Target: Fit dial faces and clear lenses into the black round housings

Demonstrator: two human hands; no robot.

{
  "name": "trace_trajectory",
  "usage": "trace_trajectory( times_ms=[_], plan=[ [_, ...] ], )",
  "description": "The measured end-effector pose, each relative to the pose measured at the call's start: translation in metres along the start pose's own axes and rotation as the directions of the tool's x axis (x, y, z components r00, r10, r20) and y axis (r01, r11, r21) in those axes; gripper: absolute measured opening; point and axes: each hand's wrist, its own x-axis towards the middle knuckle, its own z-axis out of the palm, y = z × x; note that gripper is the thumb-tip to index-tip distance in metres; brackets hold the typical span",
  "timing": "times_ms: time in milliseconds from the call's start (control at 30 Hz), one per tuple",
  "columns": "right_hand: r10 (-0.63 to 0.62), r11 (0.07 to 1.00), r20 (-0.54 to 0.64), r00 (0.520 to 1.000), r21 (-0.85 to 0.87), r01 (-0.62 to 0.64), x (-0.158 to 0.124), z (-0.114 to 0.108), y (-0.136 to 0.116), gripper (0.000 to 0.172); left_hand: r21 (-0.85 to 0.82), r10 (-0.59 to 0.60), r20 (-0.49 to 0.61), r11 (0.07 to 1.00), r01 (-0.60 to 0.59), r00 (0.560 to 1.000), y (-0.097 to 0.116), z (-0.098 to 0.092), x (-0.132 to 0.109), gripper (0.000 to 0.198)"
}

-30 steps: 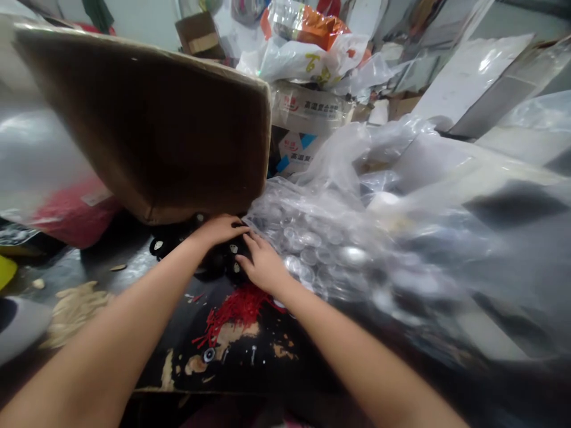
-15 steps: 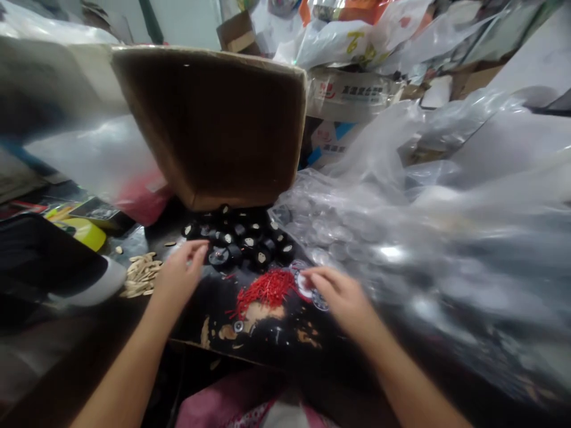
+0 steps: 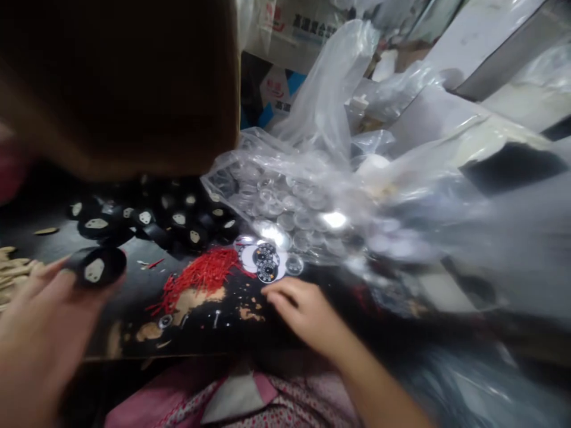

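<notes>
1. Cup [image 3: 109, 266], black, shallow and round, with a pale pierced plate inside; it lies at the left of the view, its open side facing the camera, nearer the worktop's front edge than similar pieces.
2. Left hand [image 3: 47, 303], closed about that cup, fingers and thumb against its rim; the hand is blurred, and the exact finger contacts cannot be told.
3. Right hand [image 3: 303, 309], fingers loosely curled with a dark gap showing between them; nothing is visible in its grip; the fingertips lie just below the printed dials, and whether they touch cannot be told.
4. Round black dials with white markings [image 3: 267, 271], overlapping one another upon white discs; they lie between the red heap and the clear pieces.
5. Heap of thin red strips [image 3: 203, 270], spread on the black worktop with worn tan patches [image 3: 245, 339]; a small grey ring [image 3: 165, 321] lies near its lower end.
6. Group of black round cups with pale plates [image 3: 178, 220], jumbled behind the red heap; the brown cardboard box [image 3: 178, 157] stands behind them, its dark interior facing forward.
7. Clear plastic bag [image 3: 325, 107], spread open around transparent round pieces [image 3: 285, 223]; flat tan slivers [image 3: 13, 270] lie at far left, beside the left hand.
</notes>
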Motion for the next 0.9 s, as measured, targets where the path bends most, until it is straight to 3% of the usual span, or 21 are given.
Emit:
trace_trajectory(
  times_ms=[100, 200, 267, 400, 533, 600, 700, 800, 900],
  plan=[
    [0.082, 0.959, -0.127, 0.988, -0.260, -0.113, 0.017, -0.001, 0.011, 0.030, -0.274, -0.206, -0.039, 0.943, 0.187, 0.978, -0.003, 0.032, -0.044, 0.030],
    [0.077, 0.903, -0.124, 0.989, -0.413, -0.122, 0.031, 0.002, 0.013, 0.037, -0.417, -0.424, 0.082, 0.807, 0.417, 0.902, -0.011, 0.063, -0.076, 0.041],
    [0.079, 0.939, -0.154, 0.985, -0.320, -0.125, 0.034, 0.004, 0.013, 0.027, -0.442, -0.453, 0.160, 0.761, 0.474, 0.877, -0.018, 0.072, -0.087, 0.042],
    [0.158, 0.987, -0.175, 0.972, -0.014, -0.162, 0.032, 0.001, 0.014, 0.002, -0.482, -0.473, 0.225, 0.706, 0.519, 0.852, -0.029, 0.073, -0.091, 0.039],
    [0.210, 0.968, -0.126, 0.970, 0.167, -0.188, 0.028, 0.002, 0.010, 0.010, -0.514, -0.487, 0.244, 0.668, 0.538, 0.838, -0.030, 0.078, -0.094, 0.038],
    [0.239, 0.888, -0.023, 0.971, 0.411, -0.208, 0.026, 0.007, 0.003, 0.011, -0.533, -0.481, 0.272, 0.646, 0.546, 0.834, -0.028, 0.084, -0.095, 0.035],
    [0.205, 0.700, 0.127, 0.971, 0.675, -0.236, 0.022, 0.015, -0.008, 0.032, -0.577, -0.450, 0.276, 0.629, 0.521, 0.849, -0.025, 0.091, -0.095, 0.031],
    [0.194, 0.655, 0.171, 0.966, 0.711, -0.257, 0.020, 0.020, -0.013, 0.030, -0.598, -0.415, 0.212, 0.661, 0.453, 0.885, -0.026, 0.091, -0.092, 0.030],
    [0.235, 0.715, 0.104, 0.966, 0.655, -0.244, 0.019, 0.020, -0.013, 0.018, -0.559, -0.385, 0.207, 0.708, 0.432, 0.899, -0.028, 0.089, -0.093, 0.031]
  ],
)
